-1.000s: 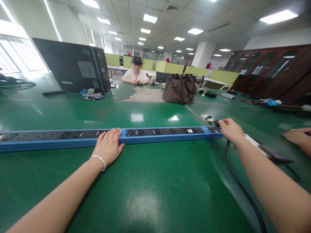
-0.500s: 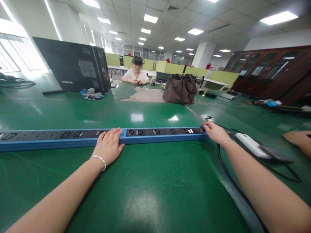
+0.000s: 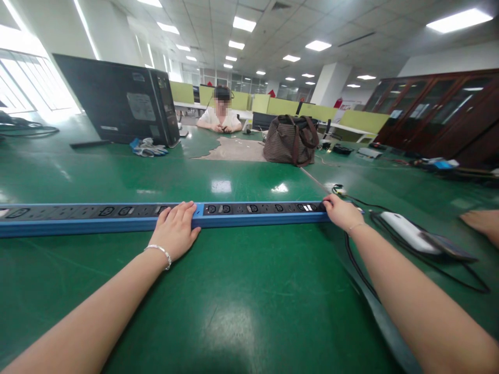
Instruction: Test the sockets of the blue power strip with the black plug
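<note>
A long blue power strip (image 3: pixel 265 220) with a black face and several sockets lies across the green table. My left hand (image 3: pixel 175 228) grips it near the middle, beside a blue section, fingers over the top and thumb at the front side. At the strip's right end my right hand (image 3: pixel 343 213) has its fingers closed on a small black piece (image 3: pixel 323 206); the fingers cover most of it, so its kind is unclear. From under that hand a thick black cable (image 3: pixel 356 267) runs down toward the right forearm.
A white device (image 3: pixel 407 232) with thin black cords lies right of my right arm, near another person's hand (image 3: pixel 479 223). Farther back stand a black computer case (image 3: pixel 117 104), gloves (image 3: pixel 148 148) and a brown bag (image 3: pixel 290 140). A person (image 3: pixel 220 117) sits opposite.
My right hand has shifted slightly left at the strip's end, and the cable below it has moved a little. My left hand stays on the strip. The view has tilted slightly.
</note>
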### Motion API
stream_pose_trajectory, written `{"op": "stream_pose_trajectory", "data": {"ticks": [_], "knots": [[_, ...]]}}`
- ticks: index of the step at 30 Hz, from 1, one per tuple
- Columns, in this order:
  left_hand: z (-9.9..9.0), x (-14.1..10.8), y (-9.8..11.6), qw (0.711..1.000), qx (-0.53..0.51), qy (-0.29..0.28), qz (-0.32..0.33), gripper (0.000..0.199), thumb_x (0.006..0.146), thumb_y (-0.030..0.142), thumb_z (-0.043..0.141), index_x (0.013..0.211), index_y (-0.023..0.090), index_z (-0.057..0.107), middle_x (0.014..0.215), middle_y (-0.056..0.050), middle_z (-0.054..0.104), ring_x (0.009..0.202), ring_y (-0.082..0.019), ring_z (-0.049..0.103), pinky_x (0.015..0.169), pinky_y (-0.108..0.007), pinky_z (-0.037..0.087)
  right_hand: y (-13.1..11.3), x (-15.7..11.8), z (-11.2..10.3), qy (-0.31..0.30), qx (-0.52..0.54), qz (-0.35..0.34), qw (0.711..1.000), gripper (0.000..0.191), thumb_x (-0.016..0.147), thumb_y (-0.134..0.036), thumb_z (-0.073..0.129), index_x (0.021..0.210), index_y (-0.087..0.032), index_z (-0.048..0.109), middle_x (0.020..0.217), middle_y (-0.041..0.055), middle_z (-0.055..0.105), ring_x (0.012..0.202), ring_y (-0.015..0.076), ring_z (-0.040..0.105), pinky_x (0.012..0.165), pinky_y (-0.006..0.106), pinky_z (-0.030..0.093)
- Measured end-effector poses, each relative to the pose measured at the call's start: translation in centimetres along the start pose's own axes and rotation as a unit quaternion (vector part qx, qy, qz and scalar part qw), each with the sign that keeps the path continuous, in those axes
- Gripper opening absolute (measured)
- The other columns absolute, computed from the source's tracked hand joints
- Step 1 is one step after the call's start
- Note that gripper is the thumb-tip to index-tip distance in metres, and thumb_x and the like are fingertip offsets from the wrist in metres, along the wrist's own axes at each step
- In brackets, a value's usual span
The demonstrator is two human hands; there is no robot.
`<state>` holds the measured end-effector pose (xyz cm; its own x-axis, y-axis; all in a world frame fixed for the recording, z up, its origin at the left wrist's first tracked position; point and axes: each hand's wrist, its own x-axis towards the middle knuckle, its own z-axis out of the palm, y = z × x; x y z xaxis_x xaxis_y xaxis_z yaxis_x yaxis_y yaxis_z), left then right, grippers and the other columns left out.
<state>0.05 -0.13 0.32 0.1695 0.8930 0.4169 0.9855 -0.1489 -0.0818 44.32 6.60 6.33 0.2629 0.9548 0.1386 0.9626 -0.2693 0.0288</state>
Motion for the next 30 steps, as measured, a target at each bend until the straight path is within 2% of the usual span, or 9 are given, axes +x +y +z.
{"op": "stream_pose_trajectory", "data": {"ticks": [7,15,22,30], "knots": [[0.0,0.0,0.0,1.000,-0.008,-0.002,0.001,0.053,0.082,0.036,0.041,0.130,0.013,0.041,0.137,-0.012,0.046,0.127,-0.026,0.039,0.106,-0.043,0.023,-0.2,-0.2,-0.2,-0.009,-0.020,-0.016,1.000,0.042,0.089,-0.040,0.027,0.116,-0.024,0.054,0.092,0.0132,0.066,0.080,0.0273,0.063,0.068,0.037,0.044],[-0.1,0.0,0.0,1.000,-0.011,-0.002,-0.002,0.052,0.081,0.036,0.042,0.130,0.016,0.041,0.137,-0.011,0.046,0.127,-0.026,0.039,0.106,-0.043,0.023,0.0,-0.5,0.6,0.018,-0.009,-0.019,1.000,0.043,0.089,-0.039,0.025,0.116,-0.022,0.054,0.086,0.0141,0.067,0.074,0.0274,0.063,0.067,0.039,0.044],[0.0,-0.1,0.0,1.000,-0.009,-0.001,0.001,0.053,0.082,0.035,0.043,0.130,0.013,0.041,0.137,-0.012,0.046,0.127,-0.026,0.039,0.106,-0.043,0.023,-0.1,-0.7,0.9,0.021,0.001,-0.006,1.000,0.044,0.090,-0.038,0.023,0.118,-0.022,0.052,0.092,0.0145,0.068,0.080,0.0273,0.064,0.072,0.040,0.044],[0.1,0.0,-0.1,1.000,-0.002,-0.001,0.001,0.052,0.082,0.036,0.042,0.130,0.015,0.041,0.137,-0.011,0.046,0.127,-0.026,0.039,0.106,-0.043,0.024,-0.1,-0.7,1.0,0.027,0.004,-0.005,1.000,0.042,0.089,-0.039,0.024,0.116,-0.023,0.053,0.090,0.0134,0.068,0.079,0.0273,0.064,0.070,0.040,0.044]]}}
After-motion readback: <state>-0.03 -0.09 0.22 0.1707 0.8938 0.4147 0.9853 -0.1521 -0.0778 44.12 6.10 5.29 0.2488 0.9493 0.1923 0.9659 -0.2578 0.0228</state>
